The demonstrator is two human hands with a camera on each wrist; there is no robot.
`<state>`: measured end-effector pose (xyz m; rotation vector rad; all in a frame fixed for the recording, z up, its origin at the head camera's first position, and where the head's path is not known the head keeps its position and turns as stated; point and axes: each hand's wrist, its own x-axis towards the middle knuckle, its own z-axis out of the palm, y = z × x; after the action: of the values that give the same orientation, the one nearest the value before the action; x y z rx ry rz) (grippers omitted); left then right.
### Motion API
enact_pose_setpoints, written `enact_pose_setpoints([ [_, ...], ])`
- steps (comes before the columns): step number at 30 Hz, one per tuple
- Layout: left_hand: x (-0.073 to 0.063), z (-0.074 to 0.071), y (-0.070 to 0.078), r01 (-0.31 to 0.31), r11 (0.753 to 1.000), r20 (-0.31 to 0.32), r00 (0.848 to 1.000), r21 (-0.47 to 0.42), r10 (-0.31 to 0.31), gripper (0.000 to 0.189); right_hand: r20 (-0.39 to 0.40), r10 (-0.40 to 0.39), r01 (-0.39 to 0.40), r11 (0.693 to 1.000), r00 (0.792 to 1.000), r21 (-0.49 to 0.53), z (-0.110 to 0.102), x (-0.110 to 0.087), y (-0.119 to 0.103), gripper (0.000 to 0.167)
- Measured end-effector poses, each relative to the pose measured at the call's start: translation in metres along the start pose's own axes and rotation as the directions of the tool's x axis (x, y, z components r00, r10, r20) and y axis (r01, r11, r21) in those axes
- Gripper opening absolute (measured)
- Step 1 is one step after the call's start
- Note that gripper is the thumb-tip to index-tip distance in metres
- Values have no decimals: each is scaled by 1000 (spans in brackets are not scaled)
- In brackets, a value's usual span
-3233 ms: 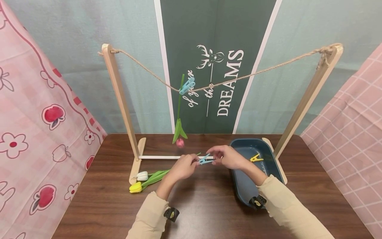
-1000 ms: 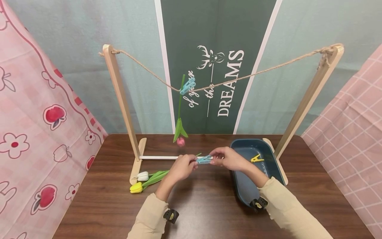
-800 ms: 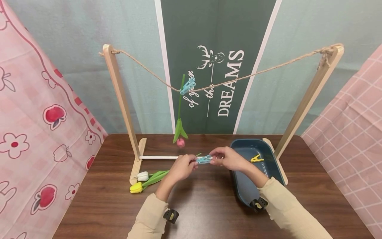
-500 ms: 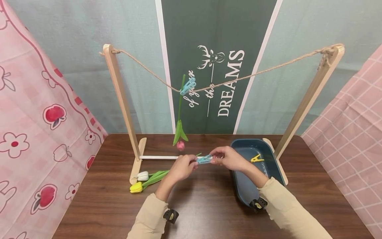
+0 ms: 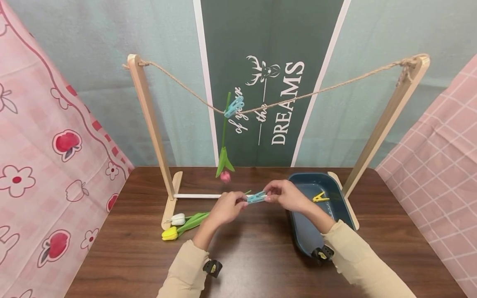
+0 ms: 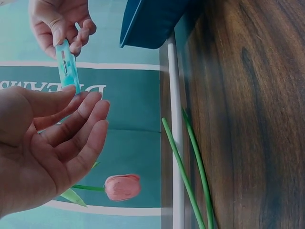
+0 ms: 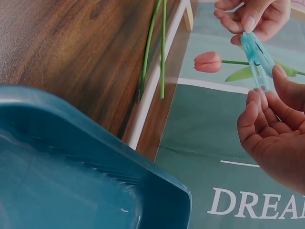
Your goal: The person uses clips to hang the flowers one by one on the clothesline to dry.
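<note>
A light blue clothespin (image 5: 256,197) is held between both hands above the table. My left hand (image 5: 228,207) pinches one end with thumb and forefinger; its other fingers curve loosely in the left wrist view. At the opposite end, the legs lie between the thumb and fingers of my right hand (image 5: 286,196). Behind the hands, a pink artificial tulip (image 5: 225,177) hangs head down, its green stem clipped to a rope (image 5: 186,88) by another blue clothespin (image 5: 234,107). A white tulip (image 5: 178,219) and a yellow tulip (image 5: 169,233) lie on the table, stems partly behind the left arm.
Two wooden posts (image 5: 150,124) carry the sagging rope, joined low down by a white rod (image 5: 197,196). Under the right forearm stands a dark blue basin (image 5: 306,234) with a yellow clothespin (image 5: 320,197) in it. Printed cloths hang around the brown table (image 5: 253,265).
The held clothespin showed its legs spread about three seconds ago and has since turned to a narrower profile. In the last half second, the right hand has risen slightly. The hanging tulip sways a little.
</note>
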<state>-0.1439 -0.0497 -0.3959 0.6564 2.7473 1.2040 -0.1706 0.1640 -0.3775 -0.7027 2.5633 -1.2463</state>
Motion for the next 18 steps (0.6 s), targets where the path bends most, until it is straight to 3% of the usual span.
enact_pose_setpoints([
  [12, -2, -7, -4, -23, 998, -52, 998, 51, 26, 6, -29, 11, -12, 1000, 1000, -28, -3, 0, -1, 9],
  [18, -3, -14, -10, 3, 998, -65, 998, 57, 1, 7, -38, 15, -17, 999, 999, -46, -4, 0, -3, 8],
])
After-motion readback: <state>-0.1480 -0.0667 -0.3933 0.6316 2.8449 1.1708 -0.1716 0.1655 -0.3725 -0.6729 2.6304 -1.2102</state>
